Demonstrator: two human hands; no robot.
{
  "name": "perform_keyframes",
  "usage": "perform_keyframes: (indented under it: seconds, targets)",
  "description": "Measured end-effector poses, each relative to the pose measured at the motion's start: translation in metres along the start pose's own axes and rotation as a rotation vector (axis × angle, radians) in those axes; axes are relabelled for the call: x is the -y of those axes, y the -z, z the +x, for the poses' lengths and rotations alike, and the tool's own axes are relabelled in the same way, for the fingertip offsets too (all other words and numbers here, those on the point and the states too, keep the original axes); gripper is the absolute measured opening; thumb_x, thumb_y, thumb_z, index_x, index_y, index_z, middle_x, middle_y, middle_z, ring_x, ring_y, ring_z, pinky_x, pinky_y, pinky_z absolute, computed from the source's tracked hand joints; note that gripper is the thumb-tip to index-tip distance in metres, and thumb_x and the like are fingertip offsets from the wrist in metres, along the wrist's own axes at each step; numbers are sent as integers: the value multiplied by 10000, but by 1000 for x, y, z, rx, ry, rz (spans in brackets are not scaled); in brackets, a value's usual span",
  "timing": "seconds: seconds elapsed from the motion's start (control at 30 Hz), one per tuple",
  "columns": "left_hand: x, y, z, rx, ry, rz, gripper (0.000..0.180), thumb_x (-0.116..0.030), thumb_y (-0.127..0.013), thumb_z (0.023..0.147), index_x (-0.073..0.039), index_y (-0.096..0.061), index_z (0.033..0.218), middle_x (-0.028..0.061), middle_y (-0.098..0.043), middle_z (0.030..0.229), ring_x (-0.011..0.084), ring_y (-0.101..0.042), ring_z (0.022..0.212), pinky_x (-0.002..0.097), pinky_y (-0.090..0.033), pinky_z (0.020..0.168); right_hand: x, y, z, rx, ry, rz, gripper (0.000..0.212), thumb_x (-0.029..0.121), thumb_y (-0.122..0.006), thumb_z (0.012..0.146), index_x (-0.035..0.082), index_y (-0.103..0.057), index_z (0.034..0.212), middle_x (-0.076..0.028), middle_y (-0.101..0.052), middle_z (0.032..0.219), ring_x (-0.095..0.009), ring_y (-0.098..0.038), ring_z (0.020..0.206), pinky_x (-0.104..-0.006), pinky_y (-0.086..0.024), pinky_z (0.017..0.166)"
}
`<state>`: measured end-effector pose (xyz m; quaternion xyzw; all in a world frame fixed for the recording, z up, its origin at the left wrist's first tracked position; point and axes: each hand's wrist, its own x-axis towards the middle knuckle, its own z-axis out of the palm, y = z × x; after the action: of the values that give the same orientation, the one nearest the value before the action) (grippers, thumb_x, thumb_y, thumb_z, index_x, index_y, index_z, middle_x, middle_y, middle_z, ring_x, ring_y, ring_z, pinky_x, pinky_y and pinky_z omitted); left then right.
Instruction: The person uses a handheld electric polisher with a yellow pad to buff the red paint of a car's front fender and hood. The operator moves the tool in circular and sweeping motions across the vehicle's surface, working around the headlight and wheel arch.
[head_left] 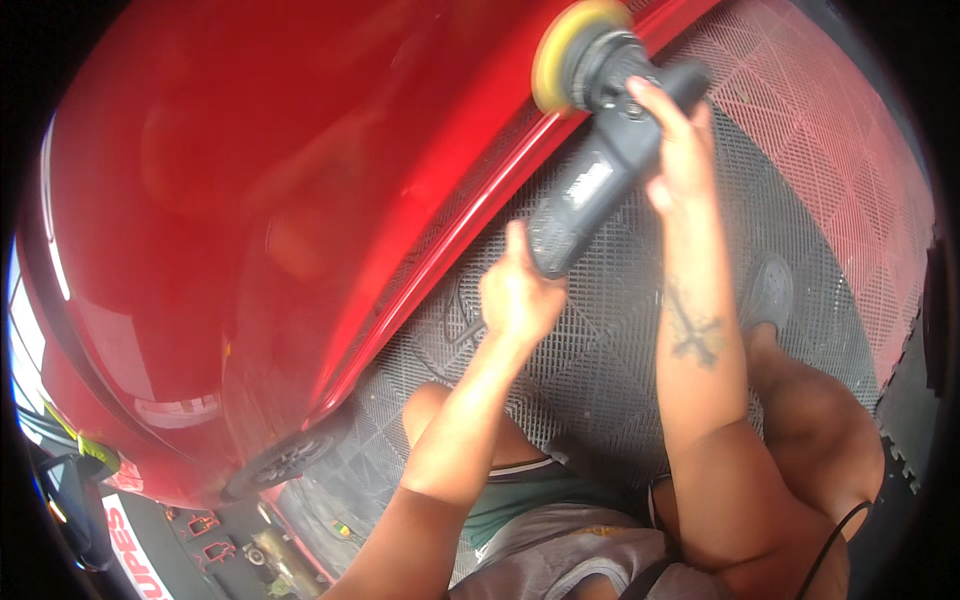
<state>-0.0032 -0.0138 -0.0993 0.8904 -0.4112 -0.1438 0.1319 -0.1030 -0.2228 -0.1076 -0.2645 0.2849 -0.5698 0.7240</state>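
Note:
Both my hands grip a black power polisher (600, 165) with a round yellow foam pad (562, 62). The pad presses against the lower side of a shiny red car (270, 190), near the sill at the top of the view. My right hand (683, 145) is closed round the head end, its thumb lying along the top. My left hand (520, 295) wraps round the rear of the body with the thumb up. Beneath the left hand a dark cord (455, 335) hangs toward the floor.
Grey grid floor tiles (600, 350) lie below me, with red tiles (830, 190) to the right. My bent legs and a grey shoe (770, 290) are close under my arms. A car wheel (290, 460) shows at lower left, near a metal cylinder (280, 560) and red stands (210, 535).

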Motion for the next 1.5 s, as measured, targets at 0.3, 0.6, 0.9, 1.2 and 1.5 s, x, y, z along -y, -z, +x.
perform_keyframes:
  seconds: [0.3,0.6,0.9,1.2,1.5]
  targets:
    - [55,33,-20,-93,13,-13,688,-91,-810,803,-86,-511,1423,280,-793,986,495,-778,967,567,-628,888,-43,-48,-43,-38,17,0,729,126,-983,802,-34,-454,1278,-154,-684,1118,-210,-753,897,-379,-665,788]
    - [190,73,-127,-174,78,14,764,-13,-856,784,30,-504,1461,291,-802,1100,449,-809,1030,499,-632,919,-99,-103,-187,22,-160,-194,908,293,-983,806,32,-375,1427,-220,-662,1256,-358,-719,1140,-498,-589,998]
    - [269,133,-188,-196,141,25,803,-42,-860,824,95,-467,1511,251,-794,1142,363,-802,1040,442,-605,936,-143,-155,-285,83,-195,-181,1074,370,-1006,790,33,-326,1549,-270,-580,1393,-436,-651,1289,-545,-544,1063]
    - [184,74,-100,-82,135,25,986,-24,-869,731,123,-397,1584,346,-769,1150,473,-782,1083,507,-606,980,-126,-91,-181,-63,-193,-23,883,223,-973,828,47,-356,1435,-183,-628,1293,-280,-682,1168,-449,-587,1001]
    - [55,19,-12,-94,8,254,671,-69,-749,818,-94,-513,1445,239,-791,1002,487,-776,909,593,-615,820,-70,5,-36,123,-167,183,499,176,-847,940,37,-559,1323,-125,-692,1145,-246,-736,949,-447,-667,839]
